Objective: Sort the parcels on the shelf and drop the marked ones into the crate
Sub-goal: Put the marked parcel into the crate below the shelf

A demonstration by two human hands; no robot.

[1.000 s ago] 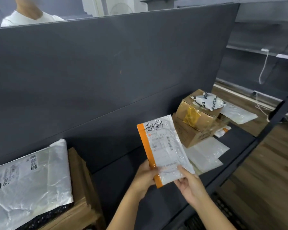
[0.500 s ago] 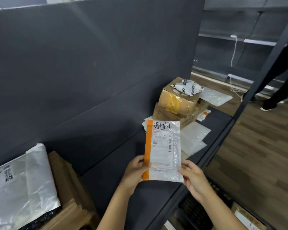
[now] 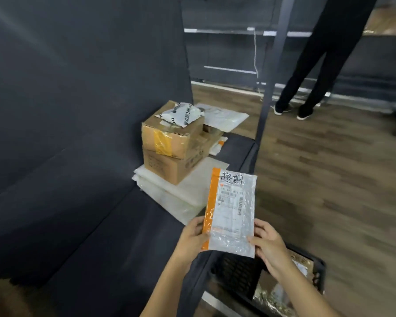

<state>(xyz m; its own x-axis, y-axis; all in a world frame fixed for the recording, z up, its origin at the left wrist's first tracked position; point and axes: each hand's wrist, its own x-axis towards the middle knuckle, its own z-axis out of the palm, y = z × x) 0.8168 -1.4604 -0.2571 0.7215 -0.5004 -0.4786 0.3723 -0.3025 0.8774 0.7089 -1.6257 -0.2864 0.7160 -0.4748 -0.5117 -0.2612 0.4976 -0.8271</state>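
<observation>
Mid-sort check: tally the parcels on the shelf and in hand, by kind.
Brown cardboard boxes: 2
White plastic mailers on shelf: 3
Orange-edged clear mailer, held by left hand and right hand: 1
Total: 6, plus translucent bags under the boxes, uncountable.

The parcel (image 3: pixel 232 209) I'm looking at is glossy silver-white, with an orange band down its left edge, black handwriting across the top and a white label with black barcodes. The shelf (image 3: pixel 124 236) is charcoal grey. The upper box (image 3: pixel 169 138) is brown cardboard with yellow tape and the lower box (image 3: pixel 167 168) is plain brown. The pouch (image 3: pixel 181 113) is pale grey with black lettering. The mailers (image 3: pixel 181 197) are milky white. The crate (image 3: pixel 238 275) is black, I think with a mesh pattern. The floor (image 3: pixel 329 179) is brown wood grain.
</observation>
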